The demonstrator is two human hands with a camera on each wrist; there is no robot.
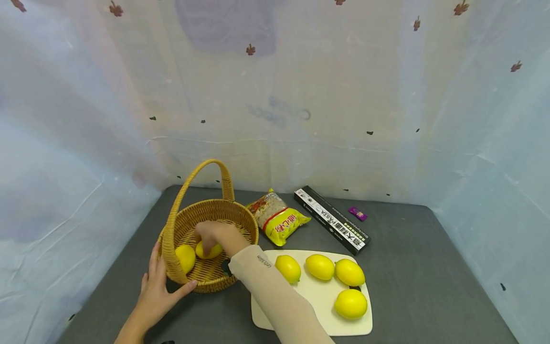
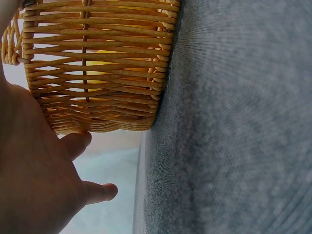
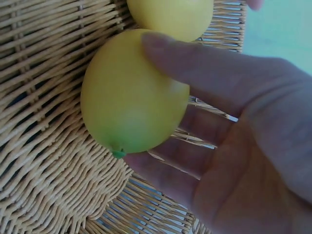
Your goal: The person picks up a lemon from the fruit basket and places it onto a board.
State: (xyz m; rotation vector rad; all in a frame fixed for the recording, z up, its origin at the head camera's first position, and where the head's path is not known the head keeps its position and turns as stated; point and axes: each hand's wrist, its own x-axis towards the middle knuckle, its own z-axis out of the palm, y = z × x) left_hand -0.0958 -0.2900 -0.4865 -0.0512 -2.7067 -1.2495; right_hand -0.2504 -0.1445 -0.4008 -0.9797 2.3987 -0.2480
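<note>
A wicker basket (image 1: 215, 210) with a tall arched handle stands at the left of the table. Inside it, my right hand (image 1: 216, 235) holds a yellow lemon (image 3: 129, 92) low against the woven bottom, thumb on one side and fingers on the other. A second lemon (image 1: 185, 258) lies beside it at the basket's left wall. My left hand (image 1: 155, 294) touches the basket's near left side from outside, fingers spread and thumb along the front rim. In the left wrist view, its fingers reach past the woven wall (image 2: 97, 73).
Several lemons (image 1: 351, 304) lie on a white board (image 1: 315, 306), partly hidden by my right sleeve. Behind are a yellow bag of pasta (image 1: 281, 222), a long black pasta box (image 1: 331, 217) and a small purple packet (image 1: 357, 213). A pale curtain rises behind the table.
</note>
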